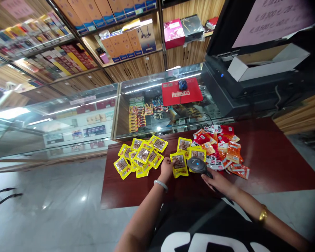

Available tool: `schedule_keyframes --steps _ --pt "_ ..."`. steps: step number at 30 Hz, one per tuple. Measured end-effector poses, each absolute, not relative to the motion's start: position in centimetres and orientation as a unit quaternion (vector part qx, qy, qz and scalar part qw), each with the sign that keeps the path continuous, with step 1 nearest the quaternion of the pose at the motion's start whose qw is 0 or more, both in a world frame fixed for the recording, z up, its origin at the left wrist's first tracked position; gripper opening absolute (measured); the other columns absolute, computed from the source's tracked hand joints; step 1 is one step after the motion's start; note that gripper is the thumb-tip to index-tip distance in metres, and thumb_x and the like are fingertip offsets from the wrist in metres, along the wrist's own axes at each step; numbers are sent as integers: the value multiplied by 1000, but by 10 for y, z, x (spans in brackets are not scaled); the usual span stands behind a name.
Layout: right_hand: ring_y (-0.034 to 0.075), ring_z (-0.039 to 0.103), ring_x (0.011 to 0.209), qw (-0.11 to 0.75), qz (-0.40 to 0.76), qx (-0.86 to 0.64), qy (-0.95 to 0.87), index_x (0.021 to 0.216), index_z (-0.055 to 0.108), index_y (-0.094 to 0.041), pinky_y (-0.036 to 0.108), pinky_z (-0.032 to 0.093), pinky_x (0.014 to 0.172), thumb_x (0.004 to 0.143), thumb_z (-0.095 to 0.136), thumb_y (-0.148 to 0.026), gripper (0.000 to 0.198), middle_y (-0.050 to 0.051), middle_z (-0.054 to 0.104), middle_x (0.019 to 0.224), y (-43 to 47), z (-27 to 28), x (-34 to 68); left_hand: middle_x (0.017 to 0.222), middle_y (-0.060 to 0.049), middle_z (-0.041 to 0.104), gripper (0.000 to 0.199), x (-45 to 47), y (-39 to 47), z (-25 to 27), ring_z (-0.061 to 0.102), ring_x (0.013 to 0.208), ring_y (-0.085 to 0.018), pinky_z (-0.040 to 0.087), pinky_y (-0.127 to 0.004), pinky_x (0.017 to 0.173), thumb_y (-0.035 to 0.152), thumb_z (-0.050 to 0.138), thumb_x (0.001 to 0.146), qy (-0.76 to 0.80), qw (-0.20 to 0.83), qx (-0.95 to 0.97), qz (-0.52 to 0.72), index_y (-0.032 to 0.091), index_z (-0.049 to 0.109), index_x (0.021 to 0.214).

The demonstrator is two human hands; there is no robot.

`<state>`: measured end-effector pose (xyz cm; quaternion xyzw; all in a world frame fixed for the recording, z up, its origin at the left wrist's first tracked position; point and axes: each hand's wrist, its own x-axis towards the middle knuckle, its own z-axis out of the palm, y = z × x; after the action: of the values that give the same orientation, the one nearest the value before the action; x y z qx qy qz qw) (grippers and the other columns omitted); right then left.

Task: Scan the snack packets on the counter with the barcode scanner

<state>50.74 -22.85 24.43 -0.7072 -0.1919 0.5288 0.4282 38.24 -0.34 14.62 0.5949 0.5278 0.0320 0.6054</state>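
Note:
My right hand (217,181) is wrapped round the handle of a dark grey barcode scanner (197,164), whose head shows a small blue light. Just left of it, my left hand (167,168) pinches the edge of a yellow snack packet (179,165) with a clear window. Under and behind the scanner head lie more yellow packets, among them one with a barcode (197,153) and another farther back (184,144). To the left of my left hand is a loose pile of yellow packets (143,152). Right of the scanner spreads a heap of red and orange packets (220,145).
The packets lie on a dark red wooden counter (267,157). Behind it stands a glass display case (157,129) with a red mat (195,95) and a mouse (182,84) on top. A dark monitor unit and an open white box (269,63) are at the right.

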Motion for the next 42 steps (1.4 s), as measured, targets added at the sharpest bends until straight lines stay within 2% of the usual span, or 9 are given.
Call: schedule_keyframes --steps 6,12,16,20,23,28,35,40,42 --pt "13 42 39 427 555 -684 -204 112 55 -21 25 33 42 80 56 -68 57 -8 44 49 -201 260 505 59 5 49 27 365 3 155 48 57 -10 38 -21 58 20 75 64 543 576 607 71 18 48 66" --pt "13 44 45 416 549 -687 -230 108 59 -20 25 35 45 78 59 -68 57 -6 49 54 -197 261 504 76 -1 60 26 332 43 200 59 73 -16 47 -28 70 34 70 74 574 532 609 133 19 53 86" --pt "13 42 42 420 558 -684 -209 114 58 -18 25 35 45 76 59 -69 64 -7 48 52 -204 260 504 106 -8 61 41 319 67 227 56 103 -26 43 -42 93 38 72 73 585 268 721 257 21 55 106" --pt "13 41 39 415 561 -688 -202 114 57 -17 26 34 44 74 58 -73 69 -7 45 50 -210 254 503 103 -9 63 31 356 44 211 57 102 -25 43 -40 93 33 68 77 472 325 803 163 20 59 103" --pt "13 40 39 424 542 -699 -196 116 57 -19 25 33 43 75 57 -72 66 -7 45 49 -213 248 503 108 -12 64 39 400 15 187 58 105 -26 42 -37 94 35 69 78 423 358 830 61 18 59 112" --pt "14 43 40 442 504 -720 -180 110 60 -21 26 36 42 78 58 -67 56 -5 48 51 -215 250 510 116 -19 60 57 458 -8 169 54 112 -33 39 -41 94 48 73 73 458 274 844 -49 12 57 115" --pt "18 53 47 465 472 -726 -186 113 63 -21 29 44 48 80 60 -63 53 -2 58 56 -219 256 524 108 -17 64 35 472 -3 174 58 109 -31 37 -38 89 33 69 79 435 265 853 -114 15 57 106" --pt "18 53 49 463 472 -725 -196 109 64 -20 29 45 50 81 59 -64 52 -1 58 57 -215 252 525 125 -21 55 74 469 -9 176 50 119 -37 36 -41 91 51 76 69 453 249 852 -84 15 48 126" --pt "16 52 47 467 476 -718 -200 109 64 -21 29 45 50 81 59 -65 53 -2 58 57 -211 252 525 129 -21 52 71 473 -14 177 47 121 -36 35 -41 93 52 73 71 435 233 865 -96 15 48 127"
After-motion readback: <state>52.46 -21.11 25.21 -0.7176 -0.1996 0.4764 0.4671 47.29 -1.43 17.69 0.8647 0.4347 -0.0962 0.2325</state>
